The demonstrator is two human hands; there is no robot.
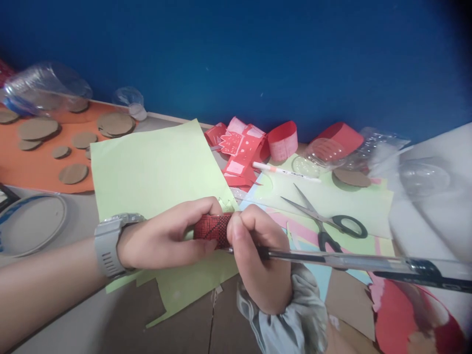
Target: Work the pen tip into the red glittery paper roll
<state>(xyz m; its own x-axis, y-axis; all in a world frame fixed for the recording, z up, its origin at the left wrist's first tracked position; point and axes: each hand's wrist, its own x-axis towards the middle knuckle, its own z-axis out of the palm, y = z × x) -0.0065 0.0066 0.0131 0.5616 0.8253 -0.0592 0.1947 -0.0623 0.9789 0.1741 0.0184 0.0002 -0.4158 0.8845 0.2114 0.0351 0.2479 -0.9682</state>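
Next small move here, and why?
Probably a short pen stroke near the lower edge of the red piece: the left hand holds it, the right hand grips the pen with its writing end at that edge, and black crosshatching already marks the visible face.

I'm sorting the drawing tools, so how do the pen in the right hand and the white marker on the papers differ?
Place: the pen is held in the right hand, while the marker lies loose among the papers.
Look: the pen has a see-through barrel with dark parts; the marker is mostly white with an orange band.
Both are slim and straight, and both slope down toward the picture's right.
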